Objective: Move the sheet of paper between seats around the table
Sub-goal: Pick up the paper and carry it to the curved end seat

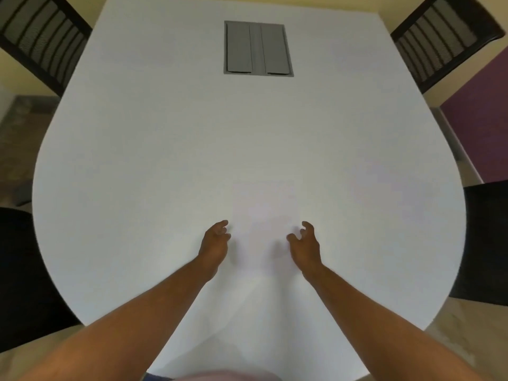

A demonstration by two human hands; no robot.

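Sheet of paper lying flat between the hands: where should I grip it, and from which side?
The sheet of paper lies flat on the table, so probably pinch its two long side edges: left hand from the left, right hand from the right. Both hover open beside them.

**Both arms reaching forward, hands loose**

I am holding both bare forearms stretched out ahead of me, running roughly parallel and converging slightly. My left hand (215, 243) is hanging with fingers curled loosely inward, thumb uppermost. My right hand (305, 243) is mirroring it, fingers bent like a claw and spread apart. Neither hand is gripping anything.
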